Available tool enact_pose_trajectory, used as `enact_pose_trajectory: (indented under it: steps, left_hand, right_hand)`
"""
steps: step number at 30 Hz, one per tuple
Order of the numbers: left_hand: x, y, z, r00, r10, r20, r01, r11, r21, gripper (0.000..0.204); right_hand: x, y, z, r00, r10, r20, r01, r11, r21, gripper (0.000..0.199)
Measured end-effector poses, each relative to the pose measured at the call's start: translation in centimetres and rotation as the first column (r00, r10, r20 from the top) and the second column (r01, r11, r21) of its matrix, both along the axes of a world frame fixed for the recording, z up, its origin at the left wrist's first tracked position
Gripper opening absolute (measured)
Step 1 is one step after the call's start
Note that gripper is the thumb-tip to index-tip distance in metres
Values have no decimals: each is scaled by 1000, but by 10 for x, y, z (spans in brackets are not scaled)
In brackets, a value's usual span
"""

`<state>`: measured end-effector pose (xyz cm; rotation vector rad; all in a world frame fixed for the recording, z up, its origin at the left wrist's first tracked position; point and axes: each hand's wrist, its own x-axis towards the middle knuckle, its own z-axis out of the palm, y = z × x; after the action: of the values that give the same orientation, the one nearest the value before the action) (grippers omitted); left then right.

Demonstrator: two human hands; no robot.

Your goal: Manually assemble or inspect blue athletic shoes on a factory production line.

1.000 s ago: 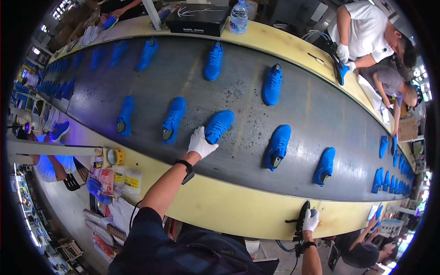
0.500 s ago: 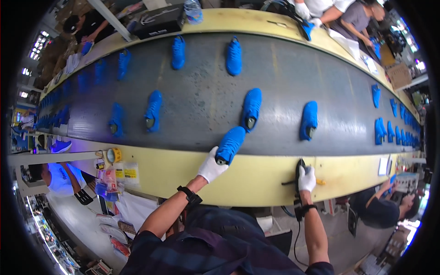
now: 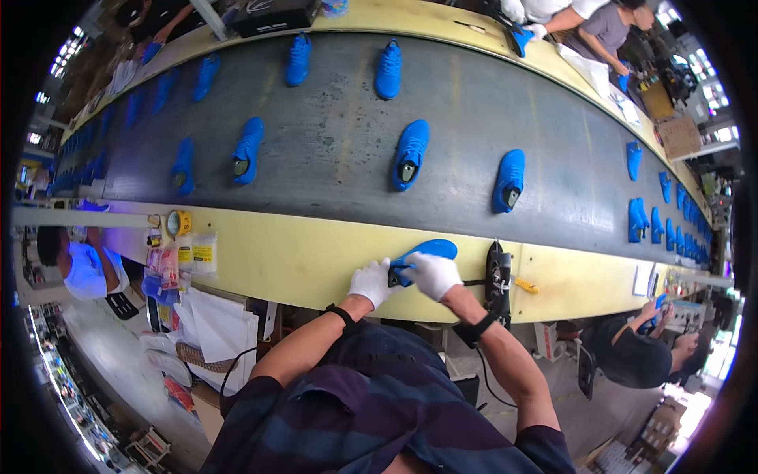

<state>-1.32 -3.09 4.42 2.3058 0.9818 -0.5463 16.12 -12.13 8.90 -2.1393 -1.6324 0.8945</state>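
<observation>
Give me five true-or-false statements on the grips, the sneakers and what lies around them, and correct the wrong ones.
1. The left grip holds a blue sneaker at its heel end. True.
2. The right grip is wrapped around the long black item. False: that item lies on the yellow ledge, and the right grip is over the sneaker.
3. More blue sneakers stand on the dark conveyor belt. True.
4. The yellow tape roll sits to the right of the held sneaker. False: it is to the left.
5. Both grips are bare. False: both wear white gloves.
</observation>
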Motion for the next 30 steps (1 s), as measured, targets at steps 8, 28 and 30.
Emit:
enact_pose_trajectory:
  steps: [8, 28, 30]
  left_hand:
    - [-6, -11, -31, 989, 91, 118, -82, 994, -77, 37]
    - [19, -24, -45, 992, 124, 35, -121, 990, -73, 64]
    - [23, -22, -39, 990, 133, -50, -139, 979, -151, 65]
  right_hand:
    - [-24, 39, -3, 910, 396, 118, -335, 874, -351, 30]
    - [-59, -53, -62, 929, -369, 0, 360, 906, 223, 14]
    - [-57, -56, -63, 915, -396, -77, 402, 886, 232, 18]
